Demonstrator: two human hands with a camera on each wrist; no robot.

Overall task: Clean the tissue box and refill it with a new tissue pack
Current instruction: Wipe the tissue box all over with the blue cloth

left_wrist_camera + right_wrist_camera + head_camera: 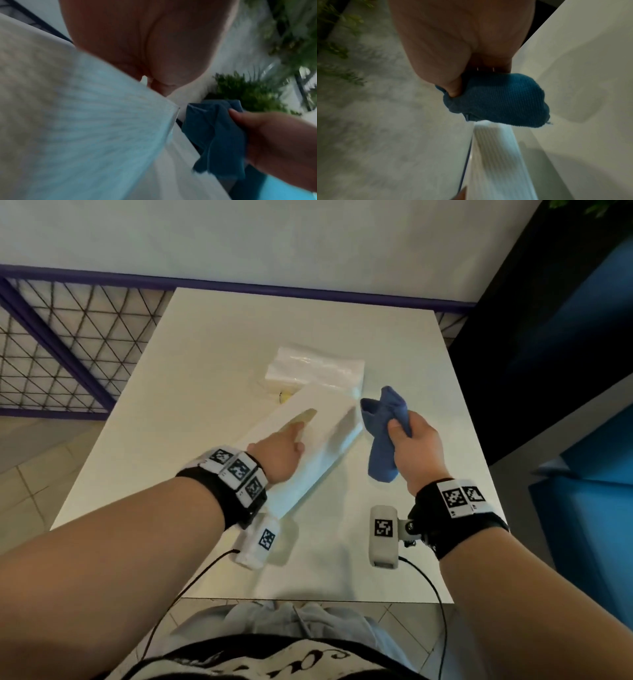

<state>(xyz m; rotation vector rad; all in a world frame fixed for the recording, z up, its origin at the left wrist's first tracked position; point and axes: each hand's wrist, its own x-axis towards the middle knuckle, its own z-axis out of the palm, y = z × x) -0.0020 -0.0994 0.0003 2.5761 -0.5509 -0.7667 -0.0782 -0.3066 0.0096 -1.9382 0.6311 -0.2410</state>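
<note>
A white square table (178, 419) stood against a pale, plain wall (274, 237). Along the wall's foot ran a dark purple rail (102, 276), and to the left of the table a wire mesh panel (65, 344) sat in a purple frame. Beige tiles (30, 474) covered the floor. On the right stood something blue (589, 467) beside a black surface (534, 344). Green leaves (596, 207) showed in the top right corner. The light was soft and even.
</note>
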